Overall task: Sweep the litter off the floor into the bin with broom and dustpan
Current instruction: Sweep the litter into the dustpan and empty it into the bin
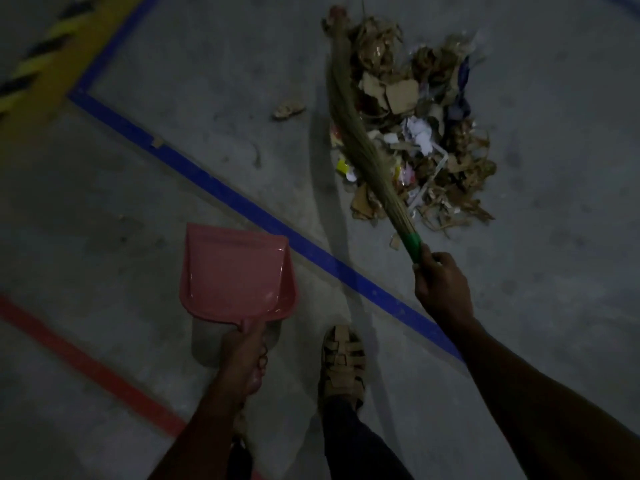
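A heap of litter (426, 133), torn cardboard, dry leaves and paper scraps, lies on the grey concrete floor ahead and to the right. A straw broom (349, 126) with a green-bound neck lies across the heap's left side, its tip far from me. My right hand (440, 282) grips the broom just below the green binding. My left hand (247, 358) holds the handle of a pink dustpan (235, 275), which hangs empty above the floor, well to the left of the heap. One stray scrap (287, 109) lies left of the broom.
A blue floor line (242, 202) runs diagonally between the dustpan and the heap. A red line (86, 365) crosses the lower left. Yellow and black hazard tape (38, 57) marks the upper left. My sandalled foot (343, 362) stands between my arms. No bin is in sight.
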